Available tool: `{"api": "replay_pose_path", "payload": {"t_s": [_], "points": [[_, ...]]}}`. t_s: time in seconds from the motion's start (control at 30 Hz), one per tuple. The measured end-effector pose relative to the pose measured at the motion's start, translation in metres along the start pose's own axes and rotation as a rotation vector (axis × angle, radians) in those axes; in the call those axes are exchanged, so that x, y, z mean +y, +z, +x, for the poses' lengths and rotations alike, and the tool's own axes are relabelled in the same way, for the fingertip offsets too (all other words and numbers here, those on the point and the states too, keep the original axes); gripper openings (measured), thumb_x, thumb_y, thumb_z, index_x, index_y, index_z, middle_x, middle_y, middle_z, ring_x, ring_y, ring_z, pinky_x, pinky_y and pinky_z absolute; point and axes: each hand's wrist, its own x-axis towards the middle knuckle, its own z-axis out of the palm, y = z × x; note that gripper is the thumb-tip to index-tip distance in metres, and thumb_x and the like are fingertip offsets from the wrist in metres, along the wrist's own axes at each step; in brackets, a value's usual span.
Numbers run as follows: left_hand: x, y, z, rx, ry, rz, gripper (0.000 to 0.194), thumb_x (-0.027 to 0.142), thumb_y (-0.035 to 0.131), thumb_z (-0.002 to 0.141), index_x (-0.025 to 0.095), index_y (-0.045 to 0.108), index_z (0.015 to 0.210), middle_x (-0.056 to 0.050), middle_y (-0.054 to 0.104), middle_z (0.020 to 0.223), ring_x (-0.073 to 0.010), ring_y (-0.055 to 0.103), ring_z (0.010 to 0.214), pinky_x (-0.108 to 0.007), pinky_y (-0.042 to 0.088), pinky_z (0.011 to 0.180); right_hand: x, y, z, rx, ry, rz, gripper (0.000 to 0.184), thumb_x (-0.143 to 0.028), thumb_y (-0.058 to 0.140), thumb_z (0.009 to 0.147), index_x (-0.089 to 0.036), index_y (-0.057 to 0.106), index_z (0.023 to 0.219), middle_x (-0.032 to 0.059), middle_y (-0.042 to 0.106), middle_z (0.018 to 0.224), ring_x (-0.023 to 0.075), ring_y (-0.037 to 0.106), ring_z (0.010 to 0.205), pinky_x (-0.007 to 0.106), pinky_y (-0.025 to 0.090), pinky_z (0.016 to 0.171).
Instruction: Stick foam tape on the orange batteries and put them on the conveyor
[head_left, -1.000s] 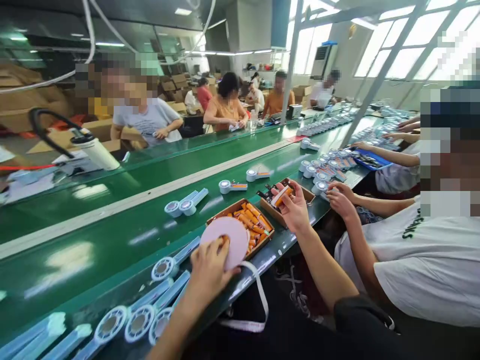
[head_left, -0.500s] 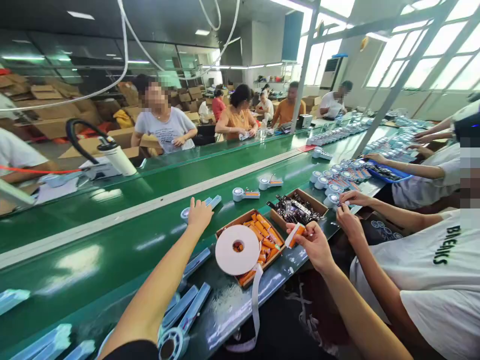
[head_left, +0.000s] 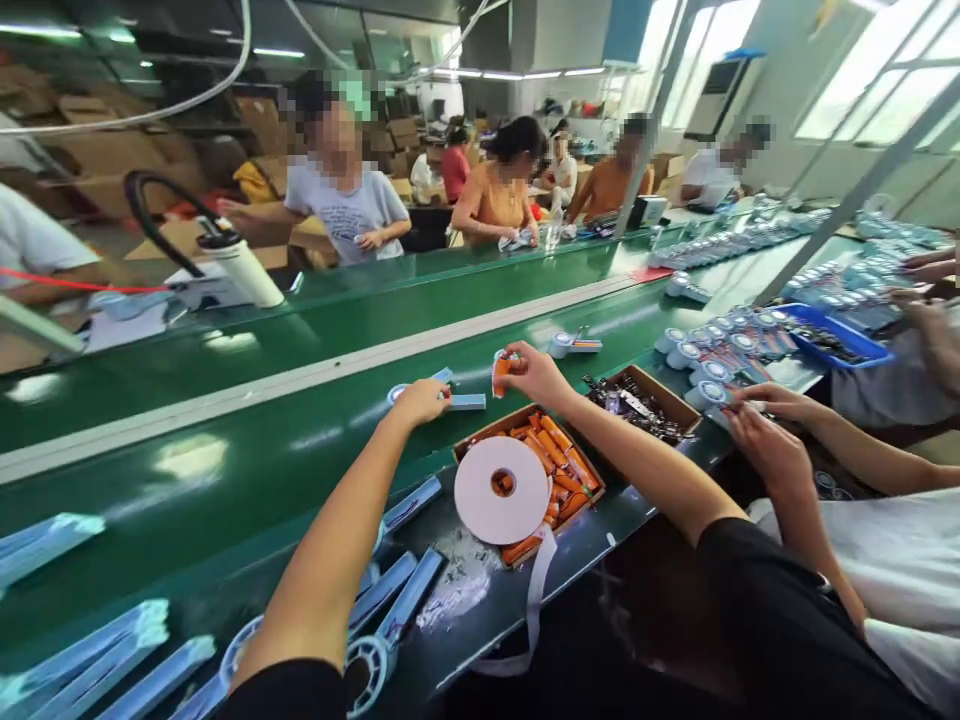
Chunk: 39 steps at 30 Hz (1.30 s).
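Note:
My left hand (head_left: 421, 402) is closed on one of two light-blue handheld fan housings (head_left: 469, 402) lying on the green belt. Its palm covers part of them, and one handle points right from under the fingers. Just to the right, my right hand (head_left: 534, 375) pinches an orange battery (head_left: 501, 374) with a white strip on it, above the belt near that handle's end. Below the hands, a white tape roll (head_left: 480, 495) rests on a cardboard box (head_left: 596, 492) of orange batteries, its loose end hanging over the table edge.
A second box (head_left: 686, 425) holds small dark parts. More fan housings (head_left: 409, 595) lie at front left, and rows of assembled ones (head_left: 712, 372) at right beside a blue tray (head_left: 862, 352). A co-worker's hands (head_left: 772, 430) work close on the right; other people sit across the belt (head_left: 225, 430).
My left hand left the tape roll and reached forward to the fan housings. My right hand carried the battery forward and left over the belt. The camera view has shifted.

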Motion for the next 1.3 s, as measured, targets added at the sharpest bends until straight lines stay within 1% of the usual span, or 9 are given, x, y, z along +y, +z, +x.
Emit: {"api": "replay_pose_path", "payload": {"t_s": [0.1, 0.23, 0.47, 0.73, 0.87, 0.97, 1.1, 1.2, 1.3], "points": [[-0.004, 0.002, 0.005, 0.010, -0.065, -0.035, 0.027, 0.036, 0.053, 0.096, 0.030, 0.076, 0.109, -0.005, 0.078, 0.117, -0.0263, 0.070, 0.112, -0.032, 0.052, 0.092, 0.020, 0.020, 0.032, -0.123, -0.045, -0.376, 0.043, -0.036, 0.081, 0.082, -0.026, 0.059, 0.118, -0.0048, 0.077, 0.081, 0.0180, 0.074, 0.077, 0.031, 0.057, 0.079], [0.002, 0.004, 0.004, 0.049, -0.103, -0.060, 0.027, 0.036, 0.052, 0.097, 0.030, 0.075, 0.108, -0.006, 0.078, 0.119, -0.0277, 0.070, 0.113, -0.033, 0.051, 0.092, 0.032, 0.030, 0.048, -0.243, -0.075, -0.759, 0.039, -0.038, 0.074, 0.091, -0.024, 0.062, 0.125, -0.0006, 0.079, 0.089, 0.0175, 0.072, 0.080, 0.027, 0.051, 0.075], [0.012, 0.007, 0.005, 0.107, -0.166, -0.127, 0.032, 0.037, 0.047, 0.100, 0.029, 0.075, 0.116, -0.010, 0.078, 0.119, -0.0296, 0.072, 0.111, -0.038, 0.052, 0.093, 0.040, 0.044, 0.053, -0.462, -0.107, -1.005, 0.021, -0.034, 0.068, 0.096, -0.025, 0.073, 0.115, 0.0037, 0.080, 0.097, 0.0213, 0.073, 0.091, 0.026, 0.047, 0.079], [0.018, 0.011, 0.015, 0.163, -0.170, -0.199, 0.028, 0.036, 0.054, 0.097, 0.028, 0.078, 0.108, -0.010, 0.079, 0.113, -0.0296, 0.072, 0.108, -0.038, 0.053, 0.094, 0.040, 0.072, 0.064, -0.679, -0.059, -1.215, 0.037, -0.048, 0.063, 0.096, -0.028, 0.078, 0.124, 0.0132, 0.079, 0.115, 0.0322, 0.075, 0.105, 0.038, 0.055, 0.084], [0.005, 0.006, 0.007, 0.278, -0.115, -0.230, 0.039, 0.042, 0.047, 0.102, 0.026, 0.072, 0.126, -0.008, 0.072, 0.135, -0.0267, 0.062, 0.129, -0.038, 0.046, 0.111, 0.035, 0.065, 0.068, -0.721, -0.078, -1.228, 0.037, -0.038, 0.061, 0.097, -0.030, 0.076, 0.130, 0.0091, 0.079, 0.121, 0.0266, 0.074, 0.108, 0.032, 0.055, 0.090], [-0.015, 0.004, -0.009, 0.311, -0.101, -0.236, 0.042, 0.039, 0.045, 0.102, 0.024, 0.069, 0.133, -0.008, 0.067, 0.144, -0.0251, 0.056, 0.136, -0.038, 0.040, 0.119, 0.030, 0.050, 0.066, -0.690, -0.098, -1.238, 0.042, -0.033, 0.061, 0.097, -0.034, 0.071, 0.138, 0.0047, 0.076, 0.132, 0.0254, 0.071, 0.118, 0.029, 0.053, 0.094], [-0.042, -0.003, -0.047, 0.296, -0.154, -0.229, 0.045, 0.041, 0.053, 0.097, 0.024, 0.066, 0.137, -0.012, 0.065, 0.143, -0.0271, 0.067, 0.119, -0.036, 0.052, 0.104, 0.025, 0.029, 0.057, -0.621, -0.053, -1.286, 0.042, -0.033, 0.054, 0.101, -0.034, 0.071, 0.140, 0.0068, 0.076, 0.132, 0.0284, 0.071, 0.118, 0.033, 0.052, 0.093], [-0.060, -0.015, -0.093, 0.267, -0.197, -0.190, 0.049, 0.047, 0.050, 0.097, 0.025, 0.066, 0.138, -0.012, 0.066, 0.139, -0.0300, 0.068, 0.115, -0.039, 0.053, 0.099, 0.022, 0.019, 0.049, -0.606, -0.005, -1.297, 0.042, -0.041, 0.051, 0.103, -0.032, 0.072, 0.139, 0.0104, 0.078, 0.124, 0.0285, 0.073, 0.109, 0.033, 0.052, 0.091], [-0.079, -0.022, -0.153, 0.139, -0.167, -0.147, 0.048, 0.052, 0.056, 0.091, 0.028, 0.072, 0.130, -0.008, 0.074, 0.124, -0.0281, 0.070, 0.108, -0.035, 0.054, 0.095, 0.020, 0.012, 0.042, -0.596, 0.020, -1.273, 0.046, -0.044, 0.049, 0.104, -0.028, 0.070, 0.142, 0.0140, 0.079, 0.117, 0.0274, 0.074, 0.102, 0.034, 0.051, 0.093]]}}
